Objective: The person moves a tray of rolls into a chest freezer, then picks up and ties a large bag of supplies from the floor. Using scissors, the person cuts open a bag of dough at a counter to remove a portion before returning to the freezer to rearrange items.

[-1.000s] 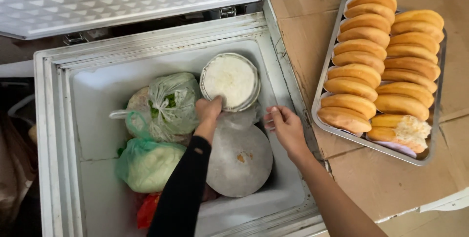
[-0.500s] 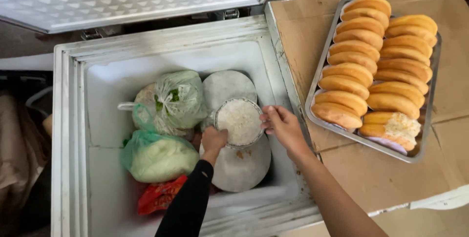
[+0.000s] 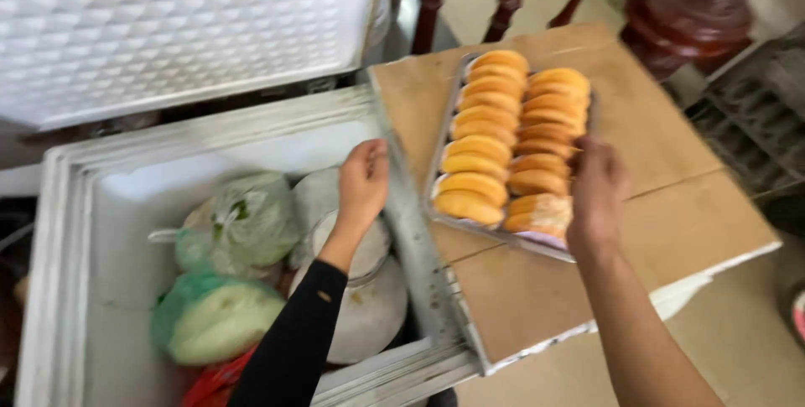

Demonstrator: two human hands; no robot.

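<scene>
Since before: both our hands have left the white bowl; our right hand has crossed to the tray, our left has lifted toward the freezer's right wall.
Right hand (image 3: 595, 193): we lay it on the near end of the metal tray (image 3: 443, 160), over the rolls; we hold nothing that we can see, and the fingers are hidden from us.
Left hand (image 3: 363, 181): we hang it loosely curled and empty above the bowl, just beside the freezer's right rim.
Bread rolls (image 3: 503, 134): two rows of golden rolls fill the tray.
Tray: it sits on the cardboard sheet (image 3: 662, 147), by its left edge.
White bowl (image 3: 369, 252): rests on a round metal lid (image 3: 369, 315) inside the chest freezer (image 3: 92, 206).
Bags: green plastic bags (image 3: 243, 222) lie left of the bowl.
</scene>
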